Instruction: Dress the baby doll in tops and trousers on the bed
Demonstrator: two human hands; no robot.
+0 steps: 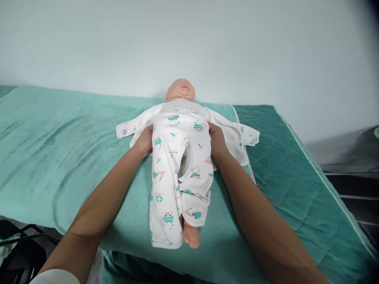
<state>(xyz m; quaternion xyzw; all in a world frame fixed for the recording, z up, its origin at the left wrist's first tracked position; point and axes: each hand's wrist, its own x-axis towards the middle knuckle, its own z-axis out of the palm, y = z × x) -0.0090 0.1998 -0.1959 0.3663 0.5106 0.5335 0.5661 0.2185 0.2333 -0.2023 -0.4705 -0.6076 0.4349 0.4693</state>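
"Pink plastic baby doll [177, 90] in printed clothes: how does it lie?"

"Face up on the light green plush blanket [89, 157], between the hands, long axis running near to far, head at the far end by the white wall [189, 47]."

"Which hand is nearer?"

"Neither, clearly. The left hand [144, 142] is against its left side, the right hand [217, 140] against its right. The fingers are hidden, so I can't tell whether they grip."

"Counts?"

"One doll, two hands; one white printed fabric top [231, 128], two sleeves spread; one pair of white printed fabric trousers [167, 185], two legs; one bare foot [191, 236] showing, near right."
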